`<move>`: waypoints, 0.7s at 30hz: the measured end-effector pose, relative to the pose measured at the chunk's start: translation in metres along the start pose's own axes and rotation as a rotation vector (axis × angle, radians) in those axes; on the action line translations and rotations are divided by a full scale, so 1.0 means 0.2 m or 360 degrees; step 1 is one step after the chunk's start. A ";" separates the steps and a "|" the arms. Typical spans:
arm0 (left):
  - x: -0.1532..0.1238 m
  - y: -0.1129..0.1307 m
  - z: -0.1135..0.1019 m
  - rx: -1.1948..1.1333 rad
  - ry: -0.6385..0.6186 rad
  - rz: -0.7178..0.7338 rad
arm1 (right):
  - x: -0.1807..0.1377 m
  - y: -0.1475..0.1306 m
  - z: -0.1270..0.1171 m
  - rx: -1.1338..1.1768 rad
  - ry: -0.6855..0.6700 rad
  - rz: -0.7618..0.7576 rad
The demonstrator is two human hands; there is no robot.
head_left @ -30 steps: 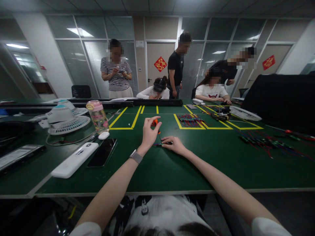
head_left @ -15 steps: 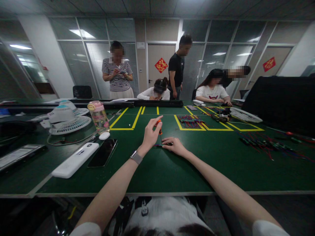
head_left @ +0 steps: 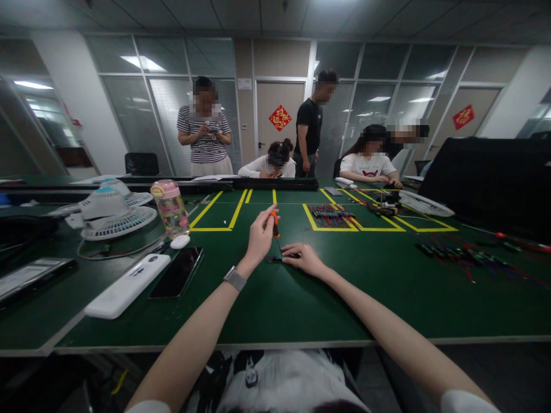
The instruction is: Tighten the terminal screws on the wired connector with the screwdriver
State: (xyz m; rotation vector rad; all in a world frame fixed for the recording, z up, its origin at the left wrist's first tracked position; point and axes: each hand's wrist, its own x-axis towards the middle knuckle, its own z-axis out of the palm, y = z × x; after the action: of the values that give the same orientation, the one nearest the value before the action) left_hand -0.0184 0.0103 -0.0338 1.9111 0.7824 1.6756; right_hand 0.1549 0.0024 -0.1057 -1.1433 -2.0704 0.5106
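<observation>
My left hand (head_left: 260, 234) is closed round the orange and black handle of a screwdriver (head_left: 276, 225). The screwdriver's thin shaft slants down to a small green circuit board (head_left: 279, 258) on the table. Thin wires stick out from the board's left side. My right hand (head_left: 303, 258) pinches the board's right end, with the fingers resting low at the table top. The exact spot under the screwdriver's tip is too small to make out.
Wired circuit boards lie in a taped area (head_left: 333, 216) and in a loose pile (head_left: 467, 252) at right. At left are a phone (head_left: 177, 273), a white power bank (head_left: 128, 285), a pink-lidded bottle (head_left: 170, 209) and a white fan (head_left: 116, 215). Several people are across the table.
The screwdriver's handle has tilted further left, and my left hand has shifted slightly with it. My right hand stays at the board. The whole view has moved a little.
</observation>
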 end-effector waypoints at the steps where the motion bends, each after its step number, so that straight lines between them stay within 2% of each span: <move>1: 0.00 0.00 0.00 -0.0017 0.0008 -0.0005 | 0.00 0.00 0.00 -0.0001 0.0002 0.0001; 6: 0.00 0.01 0.00 0.0129 0.0124 0.0024 | 0.00 0.01 0.00 -0.0004 0.0002 -0.0001; 12: 0.00 0.02 0.01 -0.0135 -0.0069 -0.0109 | 0.00 0.00 0.00 0.0006 -0.0007 0.0012; 17: -0.01 0.02 0.00 0.0154 0.0077 0.0061 | 0.00 0.00 0.00 0.0001 0.0020 0.0006; 21: -0.02 0.03 0.01 0.0040 -0.0064 0.0029 | 0.00 -0.01 0.00 -0.0008 0.0030 0.0003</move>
State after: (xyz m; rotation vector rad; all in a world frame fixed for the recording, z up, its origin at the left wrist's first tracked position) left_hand -0.0167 0.0045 -0.0328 1.9686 0.7763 1.6406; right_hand 0.1535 0.0006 -0.1050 -1.1486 -2.0559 0.4941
